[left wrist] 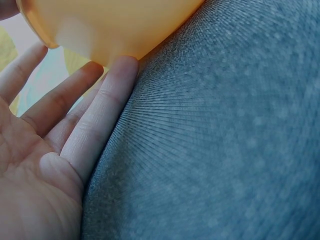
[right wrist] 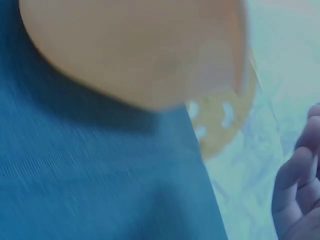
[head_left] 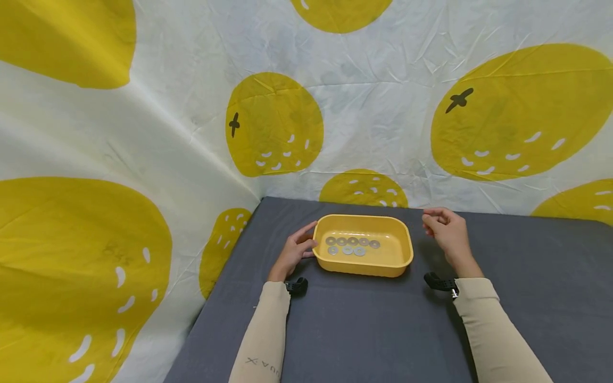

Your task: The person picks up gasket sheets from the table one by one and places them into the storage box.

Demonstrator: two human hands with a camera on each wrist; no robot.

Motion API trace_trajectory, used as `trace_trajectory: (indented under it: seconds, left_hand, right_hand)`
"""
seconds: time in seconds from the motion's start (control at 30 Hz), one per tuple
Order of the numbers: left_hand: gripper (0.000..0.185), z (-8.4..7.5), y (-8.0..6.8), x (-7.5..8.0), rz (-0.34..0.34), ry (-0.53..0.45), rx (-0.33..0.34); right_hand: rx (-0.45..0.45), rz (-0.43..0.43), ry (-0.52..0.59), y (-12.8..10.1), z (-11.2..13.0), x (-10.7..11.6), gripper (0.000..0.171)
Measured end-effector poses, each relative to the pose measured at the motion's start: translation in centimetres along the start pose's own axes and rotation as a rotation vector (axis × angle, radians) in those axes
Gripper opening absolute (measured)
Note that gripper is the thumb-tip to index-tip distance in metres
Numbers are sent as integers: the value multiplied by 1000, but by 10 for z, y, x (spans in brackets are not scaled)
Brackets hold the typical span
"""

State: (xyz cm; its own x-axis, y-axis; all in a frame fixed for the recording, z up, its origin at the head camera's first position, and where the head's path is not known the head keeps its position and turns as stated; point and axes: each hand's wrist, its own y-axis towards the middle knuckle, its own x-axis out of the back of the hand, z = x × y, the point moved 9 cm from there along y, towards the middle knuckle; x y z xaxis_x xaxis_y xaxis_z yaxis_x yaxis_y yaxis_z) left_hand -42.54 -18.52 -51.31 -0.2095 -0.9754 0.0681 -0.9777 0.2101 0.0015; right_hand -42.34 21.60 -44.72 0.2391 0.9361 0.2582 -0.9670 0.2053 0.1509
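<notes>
The yellow tray (head_left: pixel 404 247) of washers (head_left: pixel 352 245) on the grey table (head_left: pixel 364 330) is steadied best by the left hand (head_left: pixel 296 250), fingers straight against its wall, while the right hand (head_left: pixel 447 230) is held loosely curled, empty, just beside it.

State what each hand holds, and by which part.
Nothing is gripped. The left hand rests straight fingers against the yellow tray at its left end; the right hand is apart from it, empty.

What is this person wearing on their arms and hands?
Both arms wear long beige sleeves; the left sleeve has small dark lettering near the forearm. A small black device is strapped at each wrist. The left hand and right hand are bare, with no gloves.
</notes>
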Motion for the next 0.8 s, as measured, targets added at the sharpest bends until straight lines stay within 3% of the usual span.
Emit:
trace_trajectory:
  seconds: [0.37, 0.57, 0.8]
  left_hand:
    - [60, -3, -1, 0, -3, 0, -8]
    - [59, -3, 1, 1, -6, -1, -6]
    - [59, 0, 0, 0, -15, 4, 16]
  right_hand:
    - [-58, 51, -52, 8, -28, 42, 25]
    - [-67, 85, -249, 9, -43, 51, 48]
    - [-122, 122, -469, 8, -61, 57, 48]
